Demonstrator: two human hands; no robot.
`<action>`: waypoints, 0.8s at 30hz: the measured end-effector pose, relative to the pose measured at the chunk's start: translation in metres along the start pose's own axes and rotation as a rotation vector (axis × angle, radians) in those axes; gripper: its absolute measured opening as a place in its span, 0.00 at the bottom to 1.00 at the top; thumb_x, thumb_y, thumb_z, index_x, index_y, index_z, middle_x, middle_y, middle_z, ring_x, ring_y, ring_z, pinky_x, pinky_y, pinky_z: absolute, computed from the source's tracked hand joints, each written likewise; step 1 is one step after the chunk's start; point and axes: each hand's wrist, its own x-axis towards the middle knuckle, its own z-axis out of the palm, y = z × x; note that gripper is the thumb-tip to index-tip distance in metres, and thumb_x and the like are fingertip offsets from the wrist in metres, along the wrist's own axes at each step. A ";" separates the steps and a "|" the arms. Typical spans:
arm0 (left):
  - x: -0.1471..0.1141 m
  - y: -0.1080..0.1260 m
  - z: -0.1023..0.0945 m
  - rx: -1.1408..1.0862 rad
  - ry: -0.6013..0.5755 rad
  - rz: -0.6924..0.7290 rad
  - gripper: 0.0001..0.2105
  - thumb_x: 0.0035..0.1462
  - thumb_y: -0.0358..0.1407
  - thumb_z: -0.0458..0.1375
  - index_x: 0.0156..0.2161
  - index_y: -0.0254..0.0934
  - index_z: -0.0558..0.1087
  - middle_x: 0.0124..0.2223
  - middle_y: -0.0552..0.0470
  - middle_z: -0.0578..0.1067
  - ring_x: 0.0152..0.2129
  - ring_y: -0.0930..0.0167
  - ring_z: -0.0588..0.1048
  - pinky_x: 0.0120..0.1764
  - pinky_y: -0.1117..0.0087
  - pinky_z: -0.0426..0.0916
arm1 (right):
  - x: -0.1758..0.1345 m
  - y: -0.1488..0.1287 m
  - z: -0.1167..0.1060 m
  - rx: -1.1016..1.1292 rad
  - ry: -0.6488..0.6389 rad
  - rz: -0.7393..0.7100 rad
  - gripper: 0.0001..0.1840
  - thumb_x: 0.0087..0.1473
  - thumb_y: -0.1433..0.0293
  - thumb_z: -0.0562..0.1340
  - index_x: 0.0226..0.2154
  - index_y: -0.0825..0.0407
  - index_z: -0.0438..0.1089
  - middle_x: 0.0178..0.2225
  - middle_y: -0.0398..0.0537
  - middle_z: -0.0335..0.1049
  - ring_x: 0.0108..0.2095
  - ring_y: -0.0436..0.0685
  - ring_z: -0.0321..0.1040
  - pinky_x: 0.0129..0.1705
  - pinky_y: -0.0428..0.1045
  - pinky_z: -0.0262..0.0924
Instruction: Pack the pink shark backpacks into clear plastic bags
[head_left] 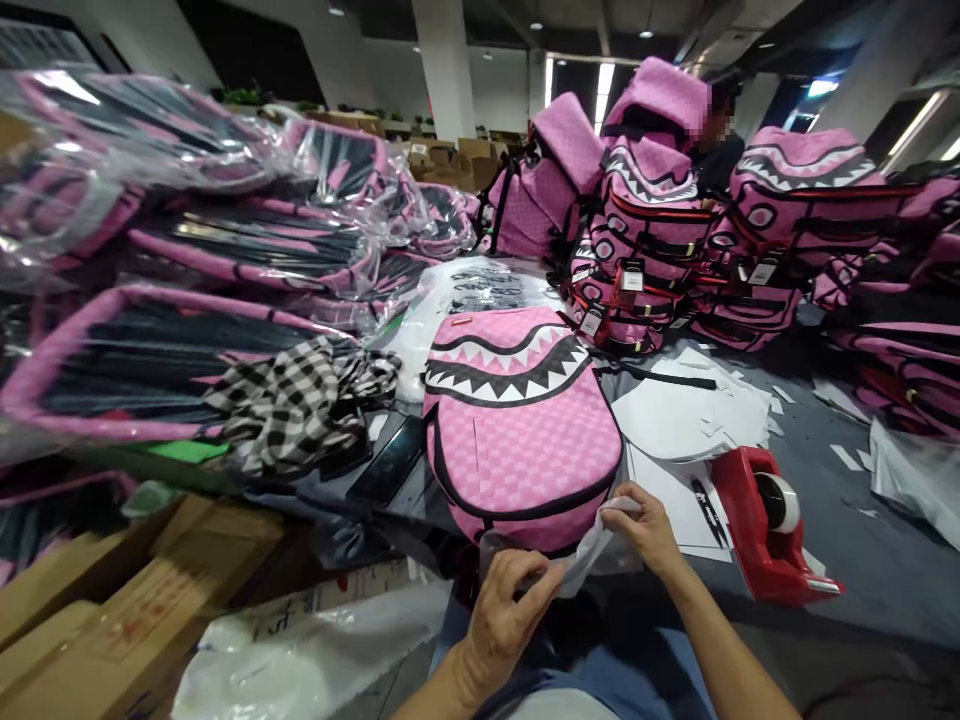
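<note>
Grey worktop (799, 425) here, pink backpack (525, 440) lying at near edge, just beyond left grip (547, 575) and right grip (619, 507), both pinched on clear plastic (589, 560)! Leftward, transparent bags (255, 245) wrapping pink-black packs (157, 360).

Both forearms are left bare as far as they are shown, and the left hand (501, 605) and right hand (646, 527) are uncovered, with slender fingers. Over the lap, muted blue trousers (645, 672) are worn, darkened by shadow between the legs. At the lower edge, a rounded patch of white cloth (556, 706) is seen, its garment not identifiable.
</note>
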 end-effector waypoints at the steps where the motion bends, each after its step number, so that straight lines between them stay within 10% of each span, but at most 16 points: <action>1: 0.001 0.001 0.001 0.050 -0.019 -0.002 0.13 0.67 0.28 0.53 0.54 0.40 0.72 0.37 0.51 0.75 0.34 0.72 0.75 0.39 0.70 0.71 | 0.005 0.001 0.004 0.020 0.009 -0.014 0.26 0.41 0.48 0.71 0.24 0.49 0.62 0.21 0.37 0.63 0.23 0.51 0.60 0.27 0.47 0.59; 5: 0.005 0.008 0.004 0.201 -0.110 -0.002 0.12 0.70 0.31 0.51 0.52 0.39 0.74 0.32 0.52 0.74 0.29 0.72 0.72 0.35 0.69 0.66 | 0.007 0.013 0.006 -0.109 0.148 -0.161 0.27 0.44 0.48 0.71 0.25 0.49 0.60 0.21 0.36 0.60 0.22 0.50 0.58 0.25 0.46 0.58; 10: 0.008 0.014 0.004 0.219 -0.170 -0.056 0.12 0.70 0.31 0.48 0.43 0.38 0.75 0.32 0.51 0.74 0.29 0.70 0.70 0.33 0.68 0.63 | -0.024 0.023 -0.003 -0.585 0.491 -0.764 0.06 0.60 0.67 0.65 0.39 0.49 0.68 0.32 0.46 0.69 0.34 0.56 0.69 0.37 0.52 0.69; 15: 0.010 0.019 -0.002 0.157 -0.162 -0.101 0.10 0.70 0.31 0.49 0.45 0.36 0.74 0.33 0.50 0.75 0.31 0.69 0.71 0.36 0.67 0.66 | -0.037 0.016 0.004 -0.816 0.126 -1.018 0.26 0.54 0.80 0.59 0.55 0.50 0.68 0.47 0.56 0.72 0.50 0.61 0.71 0.48 0.58 0.73; 20: -0.006 0.028 -0.006 0.312 -0.101 -0.143 0.12 0.66 0.27 0.55 0.50 0.42 0.75 0.46 0.48 0.78 0.49 0.62 0.71 0.58 0.54 0.62 | -0.015 0.010 -0.007 -0.902 -0.033 -1.219 0.15 0.54 0.76 0.60 0.45 0.52 0.72 0.41 0.54 0.77 0.46 0.61 0.75 0.49 0.59 0.75; 24: -0.020 0.031 0.003 0.415 0.012 -0.202 0.17 0.62 0.26 0.58 0.51 0.49 0.76 0.51 0.46 0.73 0.52 0.61 0.68 0.57 0.53 0.64 | -0.006 0.009 -0.018 -0.949 -0.135 -1.296 0.09 0.60 0.75 0.60 0.40 0.49 0.73 0.40 0.51 0.79 0.45 0.58 0.76 0.51 0.58 0.75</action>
